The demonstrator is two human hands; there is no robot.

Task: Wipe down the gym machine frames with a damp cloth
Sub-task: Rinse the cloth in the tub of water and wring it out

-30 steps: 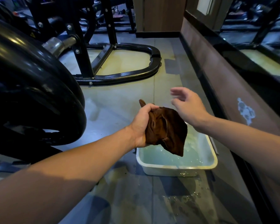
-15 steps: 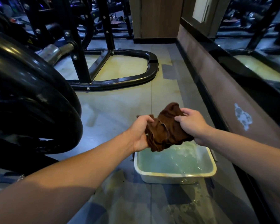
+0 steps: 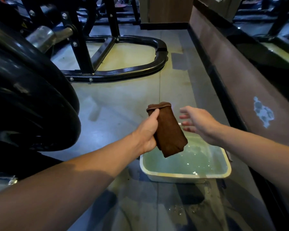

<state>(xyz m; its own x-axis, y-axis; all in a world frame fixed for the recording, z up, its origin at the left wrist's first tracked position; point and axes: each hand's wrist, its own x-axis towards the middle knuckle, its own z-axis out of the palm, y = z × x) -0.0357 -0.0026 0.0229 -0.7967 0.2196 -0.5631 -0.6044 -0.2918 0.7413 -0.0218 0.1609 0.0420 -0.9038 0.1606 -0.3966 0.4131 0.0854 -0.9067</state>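
Since half a second ago the right hand (image 3: 201, 121) has let go of the cloth (image 3: 169, 130) and hangs beside it, fingers spread and empty; the cloth is now folded flat. Left hand (image 3: 148, 132) grips it above the water basin (image 3: 187, 175). Long axis runs top-left to bottom-right, free end down toward the water. Prep looks finished; the machine frame (image 3: 123, 73) isn't wiped yet.

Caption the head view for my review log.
Left hand holds folded brown cloth above water basin; right hand open.
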